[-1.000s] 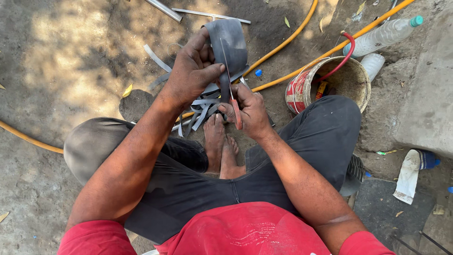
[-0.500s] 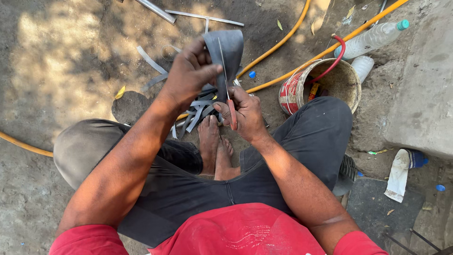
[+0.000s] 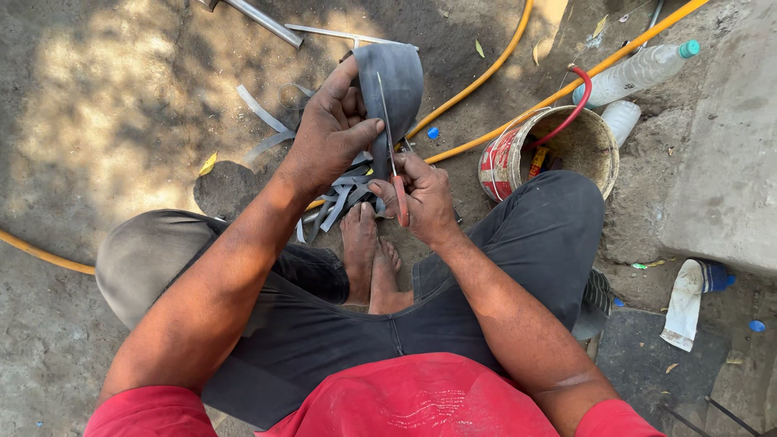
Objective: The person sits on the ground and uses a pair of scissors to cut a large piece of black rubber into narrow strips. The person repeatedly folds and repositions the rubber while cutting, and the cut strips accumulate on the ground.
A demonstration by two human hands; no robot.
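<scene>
Left hand (image 3: 330, 133) is closed on a curved piece of dark grey rubber sheet (image 3: 395, 85), held upright at upper centre of the frame. Right hand (image 3: 422, 198) is clamped around the red handles of a pair of scissors (image 3: 392, 154), blades pointing up against the sheet. Cut rubber strips (image 3: 340, 198) lie on the ground just below, beside the bare feet (image 3: 371, 255). A bucket (image 3: 595, 150) stands at right, near an orange hose (image 3: 486, 73).
</scene>
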